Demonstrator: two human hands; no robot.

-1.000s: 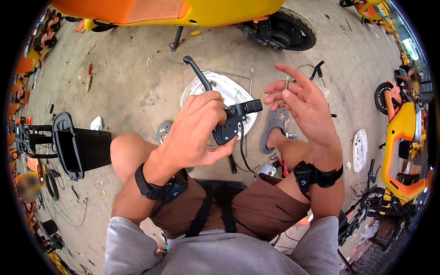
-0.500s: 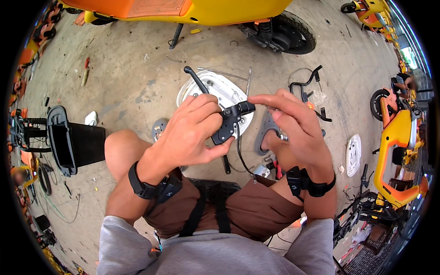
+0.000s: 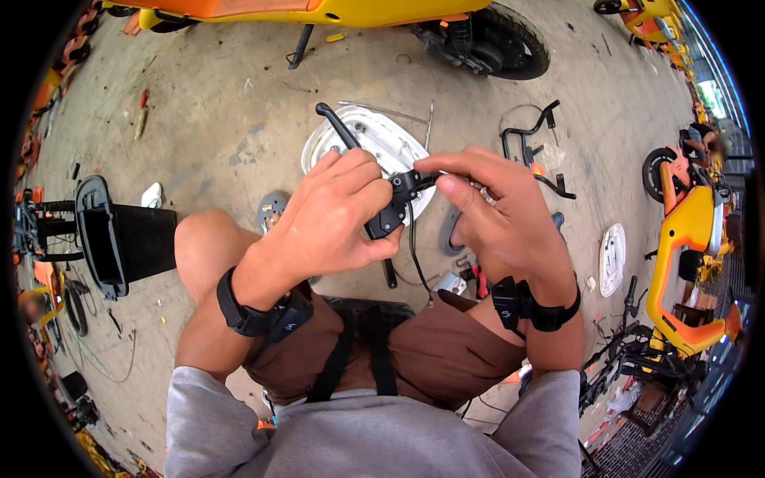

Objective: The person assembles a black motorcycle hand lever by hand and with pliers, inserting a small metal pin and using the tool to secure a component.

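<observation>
My left hand [image 3: 327,209] grips a black brake lever assembly [image 3: 390,209], its lever arm [image 3: 338,126] rising to the upper left and a black cable [image 3: 414,255] hanging down. My right hand [image 3: 494,211] is at the clamp end of the assembly, its index finger on or beside it, a thin metal piece [image 3: 448,174] between finger and thumb. Exactly where that piece meets the clamp is partly hidden. Under both hands a white plastic panel [image 3: 319,147] lies on the floor with metal rods.
Yellow-orange scooters [image 3: 351,16] stand ahead and at the right [image 3: 689,239]. A black bin [image 3: 139,243] is at my left, a bent black tube frame [image 3: 522,151] and white plastic piece [image 3: 612,259] on the right floor. Another person [image 3: 700,139] crouches at far right.
My right hand has moved left and down from above onto the end of the brake lever assembly, its fingers curling inward. The held assembly has shifted slightly left.
</observation>
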